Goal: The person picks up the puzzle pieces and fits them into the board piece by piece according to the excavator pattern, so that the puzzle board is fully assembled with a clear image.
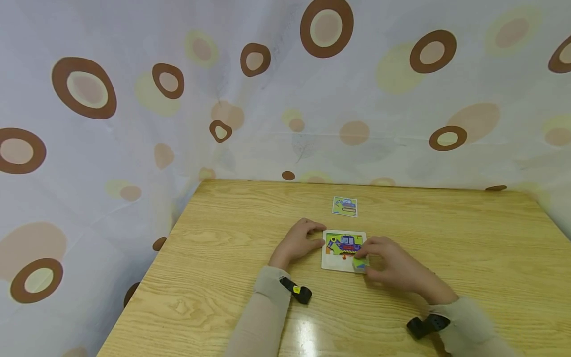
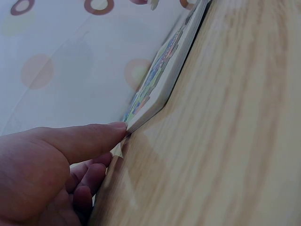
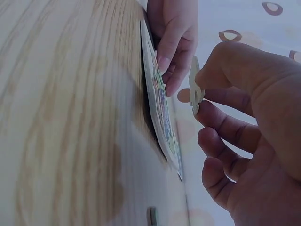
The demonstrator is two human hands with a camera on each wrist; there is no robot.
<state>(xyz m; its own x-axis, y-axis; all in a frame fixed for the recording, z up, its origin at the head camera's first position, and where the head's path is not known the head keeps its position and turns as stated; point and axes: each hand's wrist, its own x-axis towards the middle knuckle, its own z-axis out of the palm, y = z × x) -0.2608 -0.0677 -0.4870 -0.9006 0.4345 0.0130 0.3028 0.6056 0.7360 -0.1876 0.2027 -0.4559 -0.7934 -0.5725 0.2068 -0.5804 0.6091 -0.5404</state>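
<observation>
A small white-rimmed puzzle board (image 1: 336, 264) lies on the table, with a blue and purple digger picture filling its upper part. My left hand (image 1: 298, 243) is at the board's left side; in the left wrist view its thumb (image 2: 101, 136) lies extended against the corner, the other fingers loosely bent below. Between thumb and fingertips my right hand (image 1: 394, 265) pinches a flat green and blue puzzle piece (image 1: 359, 263) over the lower right of the board. In the right wrist view that puzzle piece (image 3: 194, 84) is edge-on, apart from the board.
Behind the board a small picture card (image 1: 345, 207) shows a similar digger on green. The wooden table (image 1: 214, 253) meets a patterned cloth (image 1: 263, 158) at its back and left edges. Each wrist wears a black camera strap.
</observation>
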